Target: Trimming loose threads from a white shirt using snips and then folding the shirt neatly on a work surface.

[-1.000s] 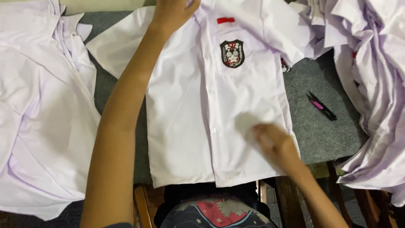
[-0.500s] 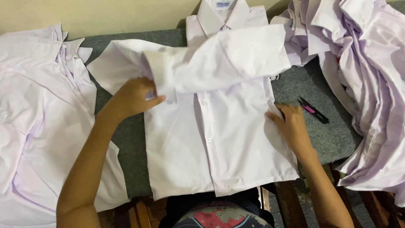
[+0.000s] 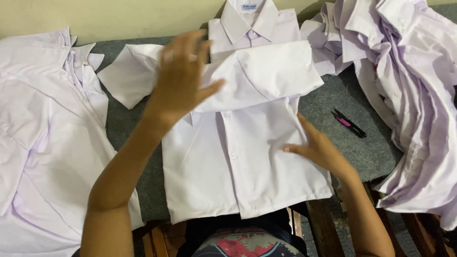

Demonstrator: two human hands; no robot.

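Since half a second ago the left hand (image 3: 183,78) has let go of the folded sleeve and lifted clear, and now hangs blurred above the shirt with fingers spread, gripping nothing. Meanwhile the right hand (image 3: 316,150) has slid only slightly and lies flat, fingers open, pressing on the right side of the white shirt (image 3: 238,162).

That shirt lies front-up in the middle of the grey padded surface (image 3: 328,109), collar toward the far edge, hem hanging over the near edge. Its right sleeve (image 3: 266,76) is folded across the chest; the other sleeve (image 3: 131,71) lies spread toward the left.

Just right of the shirt, a small black and pink thread snipper (image 3: 348,123) rests on the bare grey cover. A heap of loose white shirts (image 3: 409,95) fills the right edge, and a flatter stack of shirts (image 3: 47,143) covers the left.

With only one palm holding it, the folded sleeve could likely spring back open, and the overhanging hem might drag the shirt off the near edge. A sweeping hand could also knock the snipper into the heap.
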